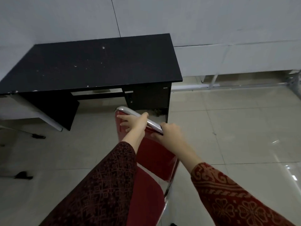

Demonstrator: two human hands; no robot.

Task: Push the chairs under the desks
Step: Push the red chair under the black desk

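Two hands grip the chair's (151,154) top rail: the left hand (136,122) near its left end, the right hand (171,132) at its right. The chair stands on the floor (228,128), apart from the desk (91,66). Its rail runs slantwise to the desk's front edge, with the knee gap ahead and leftward, so I judge the push needs a turn.

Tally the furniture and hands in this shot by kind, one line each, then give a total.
Black desks: 1, the black desk by the wall.
Red chairs: 1, the red chair with its chrome top rail.
Hands: 2, the left hand and right hand, both gripping that rail.
Total: 4
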